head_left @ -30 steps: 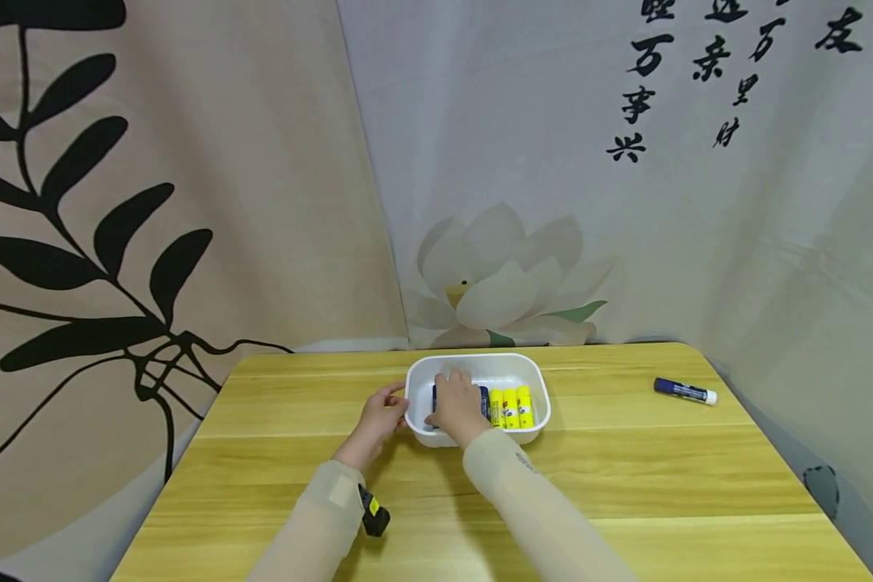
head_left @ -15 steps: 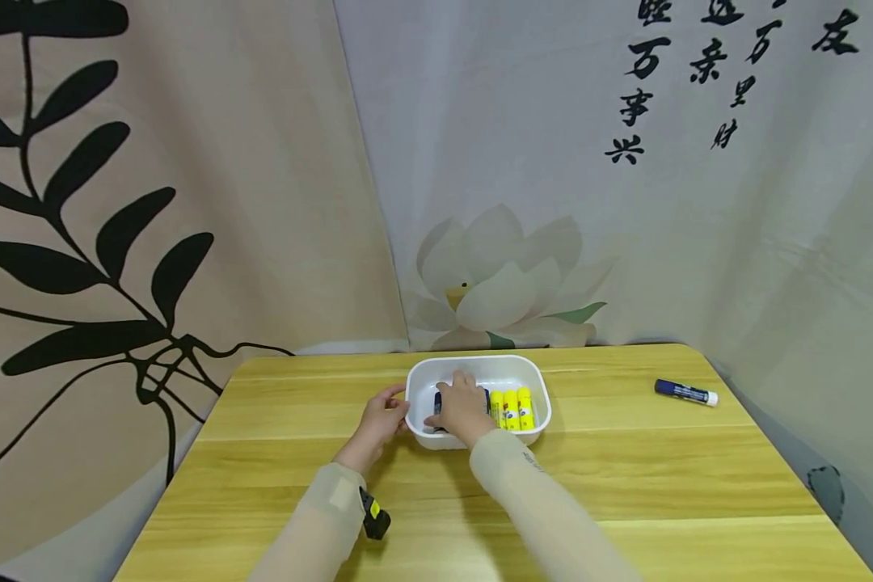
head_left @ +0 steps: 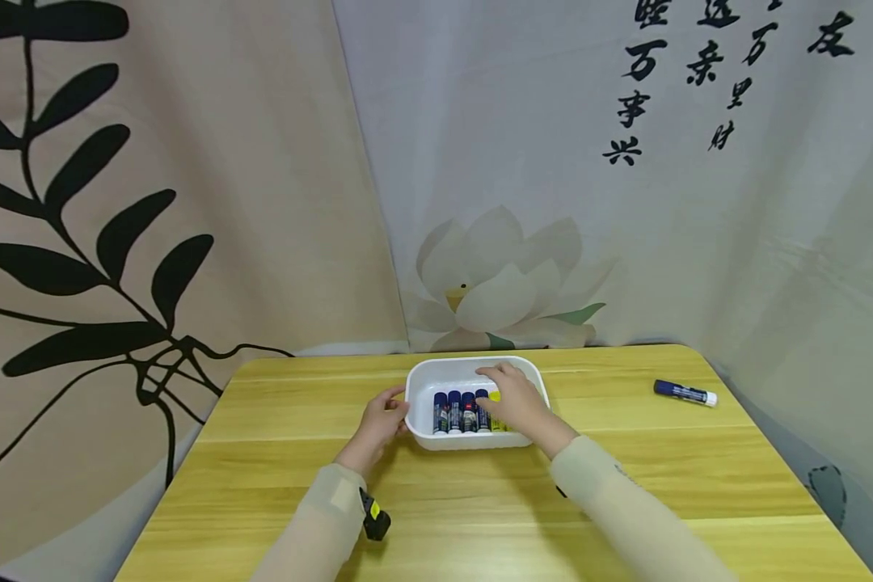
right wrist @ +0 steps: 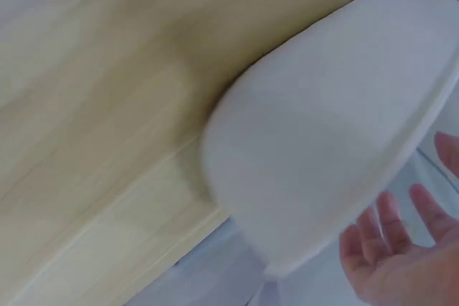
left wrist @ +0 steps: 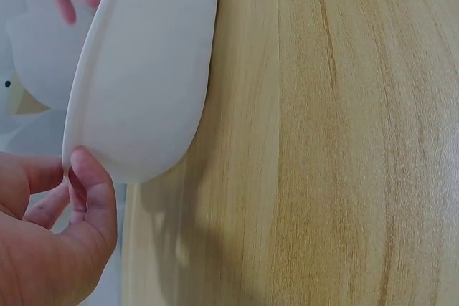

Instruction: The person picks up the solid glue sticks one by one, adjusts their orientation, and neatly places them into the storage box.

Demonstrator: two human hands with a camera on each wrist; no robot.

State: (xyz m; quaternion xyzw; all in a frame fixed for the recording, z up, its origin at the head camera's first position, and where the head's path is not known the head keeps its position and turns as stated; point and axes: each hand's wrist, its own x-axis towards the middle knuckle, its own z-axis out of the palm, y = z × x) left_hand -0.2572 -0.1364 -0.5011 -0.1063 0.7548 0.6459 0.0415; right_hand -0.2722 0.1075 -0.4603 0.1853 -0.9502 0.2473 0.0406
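Observation:
A white plastic tray [head_left: 473, 442] stands near the table's back edge. My left hand [head_left: 381, 422] pinches its left rim between thumb and fingers, as the left wrist view shows at the tray wall [left wrist: 143, 69]. Inside, several dark-blue tubes with white ends [head_left: 454, 412] lie side by side on the left. Next to them is a yellow tube [head_left: 497, 423]; my right hand [head_left: 524, 404] mostly hides the yellow ones. That hand hovers over the tray's right half, fingers spread and apart from the thumb. In the right wrist view the right hand [right wrist: 409, 263] holds nothing visible.
A blue marker with a white end [head_left: 685, 393] lies on the right side of the wooden table [head_left: 422, 517]. Behind the table hangs a printed curtain [head_left: 298, 202]. A small black device [head_left: 375, 517] is strapped at the left wrist.
My right hand has moved right, off the dark-blue tubes and over the yellow ones, which uncovers the blue row. The left hand stays on the tray's rim.

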